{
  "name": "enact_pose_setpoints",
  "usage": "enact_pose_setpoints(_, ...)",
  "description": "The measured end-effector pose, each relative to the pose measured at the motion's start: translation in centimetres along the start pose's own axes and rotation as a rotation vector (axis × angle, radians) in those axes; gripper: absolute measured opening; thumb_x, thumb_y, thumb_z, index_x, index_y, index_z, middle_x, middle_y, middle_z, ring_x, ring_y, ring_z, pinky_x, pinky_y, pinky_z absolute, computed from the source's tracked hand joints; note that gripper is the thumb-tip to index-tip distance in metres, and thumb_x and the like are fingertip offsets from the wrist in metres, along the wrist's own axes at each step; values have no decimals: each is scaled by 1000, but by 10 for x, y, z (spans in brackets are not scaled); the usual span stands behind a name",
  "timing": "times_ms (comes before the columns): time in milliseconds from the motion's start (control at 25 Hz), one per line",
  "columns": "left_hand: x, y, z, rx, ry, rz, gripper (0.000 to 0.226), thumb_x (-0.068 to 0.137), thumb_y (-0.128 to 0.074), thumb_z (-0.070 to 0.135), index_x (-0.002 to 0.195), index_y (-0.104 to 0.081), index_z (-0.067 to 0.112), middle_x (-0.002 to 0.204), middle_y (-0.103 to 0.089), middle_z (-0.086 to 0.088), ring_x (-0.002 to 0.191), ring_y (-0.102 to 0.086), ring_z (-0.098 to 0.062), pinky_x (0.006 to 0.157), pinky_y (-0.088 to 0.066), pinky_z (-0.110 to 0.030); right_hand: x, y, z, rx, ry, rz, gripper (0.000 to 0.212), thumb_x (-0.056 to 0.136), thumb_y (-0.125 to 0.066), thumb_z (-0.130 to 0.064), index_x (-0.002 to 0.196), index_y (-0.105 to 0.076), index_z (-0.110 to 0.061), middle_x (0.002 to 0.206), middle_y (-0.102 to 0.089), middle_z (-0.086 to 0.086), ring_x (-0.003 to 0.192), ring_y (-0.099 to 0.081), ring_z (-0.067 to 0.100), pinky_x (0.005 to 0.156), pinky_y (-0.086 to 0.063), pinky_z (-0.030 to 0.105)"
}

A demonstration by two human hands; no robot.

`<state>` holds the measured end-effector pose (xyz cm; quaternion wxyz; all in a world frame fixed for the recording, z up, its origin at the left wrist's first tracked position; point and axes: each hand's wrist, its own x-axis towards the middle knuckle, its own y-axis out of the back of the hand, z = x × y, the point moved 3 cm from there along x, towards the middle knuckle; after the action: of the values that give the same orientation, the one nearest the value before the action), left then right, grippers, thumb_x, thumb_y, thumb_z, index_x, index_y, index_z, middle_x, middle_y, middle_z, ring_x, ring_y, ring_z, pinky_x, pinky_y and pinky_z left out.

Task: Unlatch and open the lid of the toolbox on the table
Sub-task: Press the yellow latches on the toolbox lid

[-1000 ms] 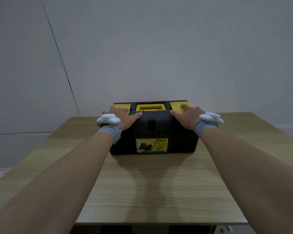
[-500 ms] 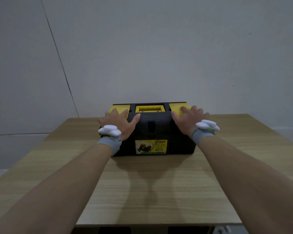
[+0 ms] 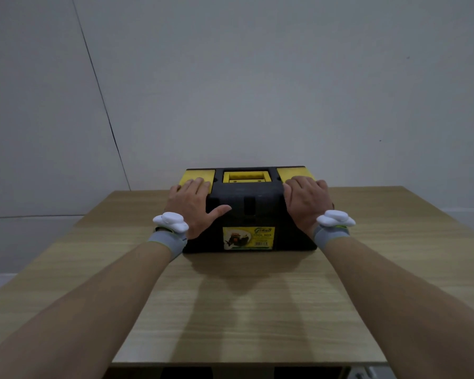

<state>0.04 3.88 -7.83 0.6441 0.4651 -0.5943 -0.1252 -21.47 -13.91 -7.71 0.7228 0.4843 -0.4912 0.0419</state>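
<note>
A black toolbox [image 3: 246,203] with yellow lid panels and a yellow handle [image 3: 245,177] stands at the far middle of the wooden table [image 3: 244,310]. Its lid is down. My left hand [image 3: 193,205] lies over the box's front left corner, fingers on the yellow panel, thumb spread across the black front. Over the front right corner my right hand [image 3: 307,201] rests with its fingers on the right yellow panel. A black centre latch [image 3: 249,206] sits between my hands. A label [image 3: 248,237] is stuck on the front face. Both wrists carry grey bands with white trackers.
A plain grey wall rises just behind the toolbox and the table's far edge. The table's near edge runs across the bottom of the view, with dark space below it. Bare wood lies between the box and that edge.
Both hands have slid back toward me and down over the box's front corners. The view has shifted slightly, so the toolbox sits a little lower.
</note>
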Motion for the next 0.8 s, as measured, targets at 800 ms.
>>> enact_pose_setpoints(800, -5, -2, -6, 37, -97, -44, 77, 87, -54, 63, 131, -56, 0, 136, -55, -17, 125, -52, -34, 96, -40, -45, -22, -11, 12, 30, 164, 29, 54, 94, -43, -43, 132, -56, -7, 127, -58, 16, 116, -55, 35, 97, -41, 45)
